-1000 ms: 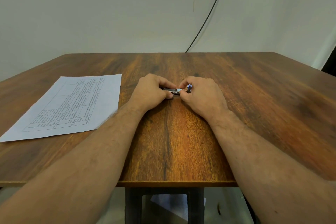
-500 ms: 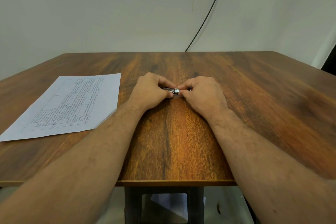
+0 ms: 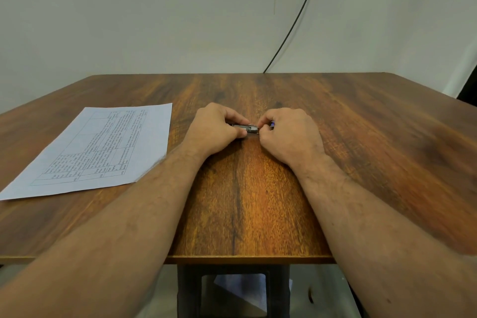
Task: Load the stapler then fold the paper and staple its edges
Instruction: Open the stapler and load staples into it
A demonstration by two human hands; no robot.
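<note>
Mostly hidden between my curled fingers is the small grey metal stapler (image 3: 245, 128); only a short stretch of its shiny body shows in the gap between my two fists, lying low on the brown wood-grain tabletop (image 3: 247, 201). My left hand (image 3: 215, 130) grips its left end, thumb and forefinger curled round it, and how much of it sits inside that fist I cannot tell. My right hand (image 3: 290, 134) pinches the other end with fingers tucked under, and a tiny blue bit (image 3: 272, 124) peeks out just behind its knuckles; what that is, I cannot make out. Whether the stapler's tray stands open is too small and too covered to say.

Left of my left hand, apart from it, the white printed sheet of paper (image 3: 98, 147) lies flat and unfolded, a ruled table and fine text on it, unreadable from here. Its near left corner runs off the picture's edge, and my left forearm skims its near right corner.

Smooth, glossy wood stretches beyond my fingertips to the far edge, and wide to the right of my right hand. Behind that, a thin black cable (image 3: 296, 18) slants up a plain pale wall (image 3: 154, 13). Below the near edge, the table's dark legs (image 3: 188, 292) frame something pale on the floor, partly cut off.
</note>
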